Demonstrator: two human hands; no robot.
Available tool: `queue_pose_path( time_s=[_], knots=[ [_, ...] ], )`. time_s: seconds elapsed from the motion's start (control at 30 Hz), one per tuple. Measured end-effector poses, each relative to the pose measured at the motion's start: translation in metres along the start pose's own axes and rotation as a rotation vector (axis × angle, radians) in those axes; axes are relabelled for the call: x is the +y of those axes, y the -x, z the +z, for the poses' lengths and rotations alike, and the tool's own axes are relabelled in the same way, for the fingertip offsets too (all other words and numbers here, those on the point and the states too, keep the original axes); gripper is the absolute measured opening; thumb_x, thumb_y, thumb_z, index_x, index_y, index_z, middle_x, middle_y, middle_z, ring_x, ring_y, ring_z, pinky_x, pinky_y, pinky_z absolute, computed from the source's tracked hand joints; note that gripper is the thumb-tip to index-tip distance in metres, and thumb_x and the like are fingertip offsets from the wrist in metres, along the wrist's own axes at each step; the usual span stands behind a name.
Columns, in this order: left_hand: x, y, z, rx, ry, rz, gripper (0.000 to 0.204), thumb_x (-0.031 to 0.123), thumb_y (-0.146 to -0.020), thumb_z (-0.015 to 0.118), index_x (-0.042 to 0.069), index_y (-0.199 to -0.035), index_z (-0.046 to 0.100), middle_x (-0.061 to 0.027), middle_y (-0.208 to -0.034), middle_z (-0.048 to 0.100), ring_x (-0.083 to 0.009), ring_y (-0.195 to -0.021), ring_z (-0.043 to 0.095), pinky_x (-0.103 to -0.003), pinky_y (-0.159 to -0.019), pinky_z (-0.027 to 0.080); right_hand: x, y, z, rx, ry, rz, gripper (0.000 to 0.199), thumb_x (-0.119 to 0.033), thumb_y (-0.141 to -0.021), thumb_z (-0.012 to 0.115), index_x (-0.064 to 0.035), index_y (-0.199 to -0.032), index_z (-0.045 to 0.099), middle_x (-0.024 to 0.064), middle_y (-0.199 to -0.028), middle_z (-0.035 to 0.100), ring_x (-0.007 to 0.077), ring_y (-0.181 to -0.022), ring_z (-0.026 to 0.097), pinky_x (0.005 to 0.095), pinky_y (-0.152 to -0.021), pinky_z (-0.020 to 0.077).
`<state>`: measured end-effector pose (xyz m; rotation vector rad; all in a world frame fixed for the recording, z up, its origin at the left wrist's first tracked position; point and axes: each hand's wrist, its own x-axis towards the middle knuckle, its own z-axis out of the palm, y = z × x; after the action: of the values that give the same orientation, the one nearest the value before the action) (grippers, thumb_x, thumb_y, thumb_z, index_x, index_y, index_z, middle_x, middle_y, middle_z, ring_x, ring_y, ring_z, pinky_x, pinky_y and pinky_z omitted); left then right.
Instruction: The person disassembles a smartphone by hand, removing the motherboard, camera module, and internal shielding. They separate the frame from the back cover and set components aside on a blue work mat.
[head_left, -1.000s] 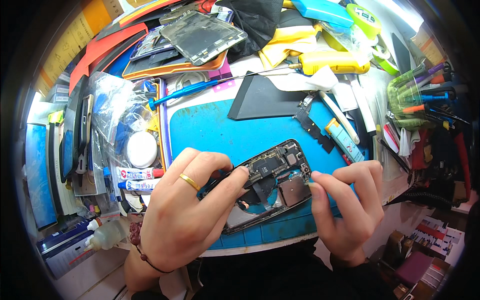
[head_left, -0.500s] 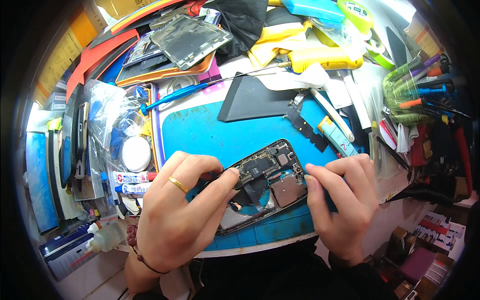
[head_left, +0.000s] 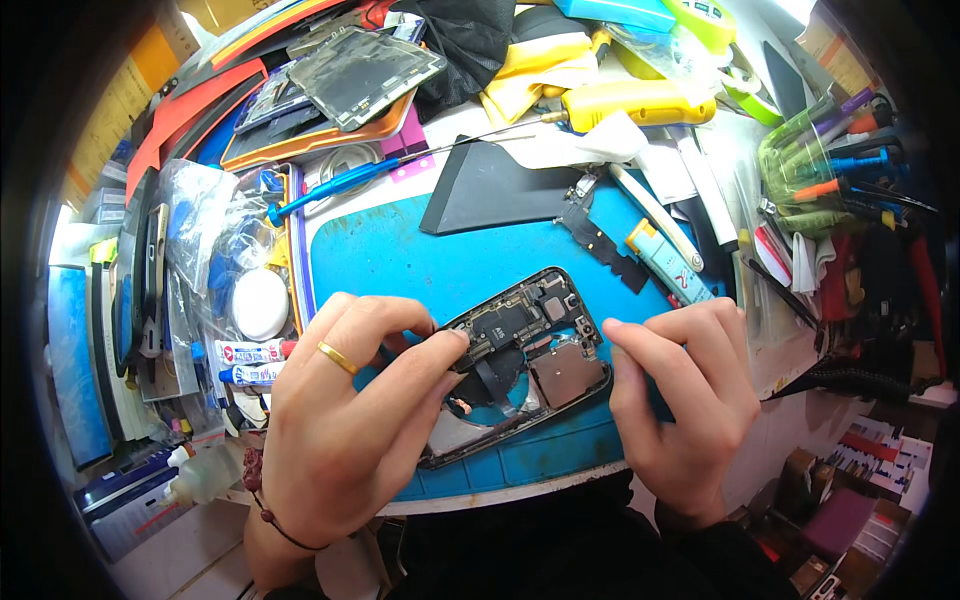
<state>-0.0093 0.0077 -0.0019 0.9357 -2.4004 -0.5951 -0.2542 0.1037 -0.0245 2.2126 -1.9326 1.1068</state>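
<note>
An opened smartphone (head_left: 568, 376), its circuit board and inner parts bare, lies tilted on a blue work mat (head_left: 372, 258). My left hand (head_left: 345, 405), wearing a gold ring and a bead bracelet, is closed on the phone's left side; the thumb rests on the board's edge and the other fingertips are partly hidden. Just off the phone's right edge is my right hand (head_left: 690, 400), thumb and forefinger pinched together. Whatever sits in that pinch, if anything, is too small to make out. A dark flex-cable part (head_left: 600, 245) lies on the mat beyond the phone.
Behind the phone are a black flat panel (head_left: 490, 190), a blue screwdriver (head_left: 345, 185) and a yellow-handled tool (head_left: 640, 105). Glue tubes (head_left: 250, 353) and a round white lid (head_left: 260, 304) lie left. To the right stand a light-blue box cutter (head_left: 672, 268) and a green tool cup (head_left: 795, 165).
The whole view has shifted slightly, with the phone and bench things appearing a little farther left. Both hands keep nearly the same pose; the right hand stays pinched beside the phone.
</note>
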Motion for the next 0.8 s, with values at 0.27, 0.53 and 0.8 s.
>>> queue_pose_path(
  time_s=[0.27,0.53,0.8],
  knots=[
    [-0.0017,0.0002,0.0015,0.008,-0.002,0.036,0.032,-0.009,-0.080,0.085,0.001,-0.110,0.081,-0.0112,-0.112,0.071,-0.0274,-0.087,0.065,-0.038,-0.075,0.054,-0.0014,0.0010,-0.0042,-0.079,-0.041,-0.164,0.041,0.004,-0.071,0.080,-0.0003,-0.111,0.082,0.0060,-0.096,0.063,0.0268,-0.085,0.058,0.0422,-0.074,0.0427],
    [-0.0011,0.0029,0.0021,0.028,-0.002,0.023,0.033,-0.009,-0.079,0.085,0.003,-0.110,0.082,-0.0108,-0.114,0.074,-0.0264,-0.092,0.067,-0.037,-0.079,0.055,-0.0042,0.0010,0.0031,-0.044,-0.008,-0.188,0.037,0.003,-0.070,0.080,0.0005,-0.107,0.081,0.0054,-0.093,0.062,0.0260,-0.083,0.058,0.0430,-0.075,0.0416],
    [-0.0042,0.0043,0.0017,0.021,-0.006,0.044,0.032,-0.007,-0.080,0.085,0.002,-0.110,0.082,-0.0115,-0.115,0.074,-0.0281,-0.095,0.068,-0.038,-0.082,0.056,-0.0067,0.0013,0.0027,0.031,-0.021,-0.125,0.030,0.010,-0.076,0.079,-0.0012,-0.104,0.083,0.0069,-0.083,0.060,0.0266,-0.078,0.055,0.0375,-0.068,0.0434]
  ],
)
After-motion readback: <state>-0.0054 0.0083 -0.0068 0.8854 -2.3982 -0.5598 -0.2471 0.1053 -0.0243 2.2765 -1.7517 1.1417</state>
